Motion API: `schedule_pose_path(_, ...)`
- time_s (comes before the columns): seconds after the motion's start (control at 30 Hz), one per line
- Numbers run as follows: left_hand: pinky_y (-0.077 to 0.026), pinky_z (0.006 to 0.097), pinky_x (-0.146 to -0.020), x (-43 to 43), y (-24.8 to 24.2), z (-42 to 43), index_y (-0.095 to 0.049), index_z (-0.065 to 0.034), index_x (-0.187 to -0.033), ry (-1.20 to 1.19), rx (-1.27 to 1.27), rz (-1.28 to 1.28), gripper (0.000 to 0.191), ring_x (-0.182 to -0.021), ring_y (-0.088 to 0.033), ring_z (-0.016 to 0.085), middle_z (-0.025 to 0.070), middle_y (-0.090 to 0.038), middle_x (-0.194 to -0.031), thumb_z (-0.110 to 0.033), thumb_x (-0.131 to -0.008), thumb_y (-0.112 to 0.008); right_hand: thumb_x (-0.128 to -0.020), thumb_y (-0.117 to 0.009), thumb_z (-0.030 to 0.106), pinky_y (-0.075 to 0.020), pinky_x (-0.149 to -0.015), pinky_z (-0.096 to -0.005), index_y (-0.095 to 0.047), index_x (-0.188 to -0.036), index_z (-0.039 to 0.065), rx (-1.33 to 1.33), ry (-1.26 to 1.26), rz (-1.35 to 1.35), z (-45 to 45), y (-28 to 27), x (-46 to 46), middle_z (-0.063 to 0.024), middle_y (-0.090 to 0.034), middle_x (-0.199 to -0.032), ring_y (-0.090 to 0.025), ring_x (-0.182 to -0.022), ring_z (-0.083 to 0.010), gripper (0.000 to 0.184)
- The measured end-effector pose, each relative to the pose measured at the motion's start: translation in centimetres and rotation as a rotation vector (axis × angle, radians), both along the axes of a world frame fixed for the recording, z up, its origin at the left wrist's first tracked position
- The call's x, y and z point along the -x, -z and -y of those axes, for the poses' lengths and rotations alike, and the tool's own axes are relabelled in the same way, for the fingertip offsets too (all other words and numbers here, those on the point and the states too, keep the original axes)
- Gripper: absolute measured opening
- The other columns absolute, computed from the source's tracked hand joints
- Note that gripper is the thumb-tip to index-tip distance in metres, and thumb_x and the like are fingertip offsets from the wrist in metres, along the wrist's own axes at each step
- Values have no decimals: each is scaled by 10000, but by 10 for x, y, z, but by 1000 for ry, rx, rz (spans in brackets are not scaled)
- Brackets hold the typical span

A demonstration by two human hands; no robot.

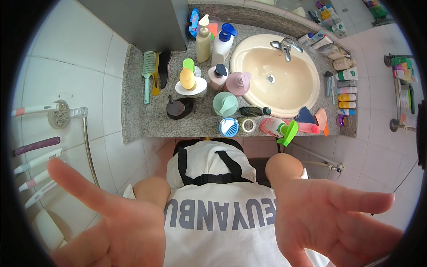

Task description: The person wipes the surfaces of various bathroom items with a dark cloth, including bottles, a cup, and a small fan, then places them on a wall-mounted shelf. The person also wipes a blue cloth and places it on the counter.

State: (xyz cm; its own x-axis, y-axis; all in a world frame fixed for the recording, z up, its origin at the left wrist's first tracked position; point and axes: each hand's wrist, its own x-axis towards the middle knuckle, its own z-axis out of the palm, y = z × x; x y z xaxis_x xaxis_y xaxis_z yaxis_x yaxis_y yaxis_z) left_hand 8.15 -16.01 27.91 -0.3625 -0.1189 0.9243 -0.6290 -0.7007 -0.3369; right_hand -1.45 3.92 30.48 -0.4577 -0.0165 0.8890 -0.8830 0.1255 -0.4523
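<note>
My left hand is raised close to the camera at the lower left, palm up, thumb stretched outward and holding nothing. At the lower right my right hand is likewise turned palm up, fingers spread, bare of any object. The lower fingers of both run towards the picture's rim. Beyond them is a speckled stone counter. Along its front edge stand a spray bottle with a green trigger, a blue-and-white capped container and a round container with a grille-like top. A mint-green pump bottle stands just behind.
A cream washbasin with a chrome tap is set into the counter. Several pump bottles, including a pink one, crowd its left side. Hairbrushes lie farther left. Tubes and small bottles line the right wall. Toothbrushes hang at the left wall.
</note>
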Motion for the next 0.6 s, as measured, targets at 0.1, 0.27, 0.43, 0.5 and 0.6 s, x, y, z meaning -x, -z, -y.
schedule_pose_path(0.1,-90,571,-1172,-6,-5,-9,-317,-182,-1504,-223,80,100,515,-1356,-355,37,-84,-362,-1503,-395,-1035,-340,-1068,-377,383,92,-1268,-352,-129,-1605,298,22,-196,-106,-16,4,6,226,71,-1655,119,-1470,97,598)
schedule_pose_path(0.27,-171,544,-1149,-5,-13,-20,-380,-118,-1445,-501,157,157,479,-1321,-412,116,-1,-432,-1432,-318,-1010,-392,-1066,-347,400,36,-1269,-288,-225,-1591,281,147,123,-124,-8,2,-7,227,-72,-1658,32,-1468,128,552)
schedule_pose_path(0.43,-252,517,-1127,1,-14,-18,-442,-54,-1386,-1830,559,449,442,-1287,-469,195,82,-502,-1360,-240,-985,-444,-1036,-371,497,-7,-1255,-399,-249,-1588,235,281,-663,-195,-3,-3,11,91,-114,-1676,-18,-1511,-19,623)
schedule_pose_path(0.5,-285,506,-1118,5,-9,-8,-467,-28,-1362,-2323,651,574,428,-1274,-492,227,116,-530,-1332,-209,-975,-465,-996,-403,603,-26,-1233,-545,-306,-1573,185,511,-827,-341,23,9,25,-48,-135,-1677,-66,-1541,-193,719)
schedule_pose_path(0.6,-333,490,-1105,17,15,11,-504,11,-1327,-2655,867,729,406,-1253,-526,275,165,-572,-1289,-163,-960,-496,-970,-404,681,-116,-1198,-615,-316,-1573,166,586,-686,-322,15,35,37,-147,-206,-1654,-186,-1525,-300,797)
